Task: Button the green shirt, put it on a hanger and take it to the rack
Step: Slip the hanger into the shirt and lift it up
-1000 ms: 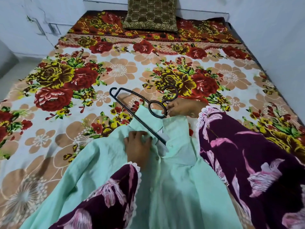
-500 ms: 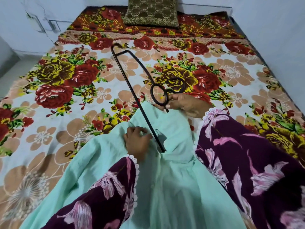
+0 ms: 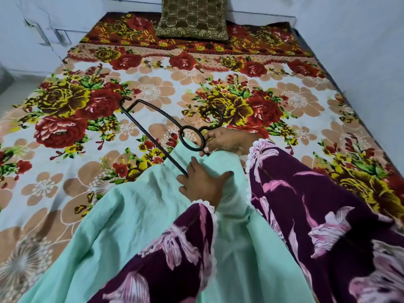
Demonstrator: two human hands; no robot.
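Shirt (image 3: 140,215) flat on bed (image 3: 153,92), hanger (image 3: 153,136) half in. R hand (image 3: 227,142) pinches it by the ring, L hand (image 3: 202,182) presses fabric w/ loose grip. Imo angle one arm thru the neck first, don't yank.

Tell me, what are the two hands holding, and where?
The right hand pinches the black hanger beside its ring, below the hook. The left hand presses on the green shirt.
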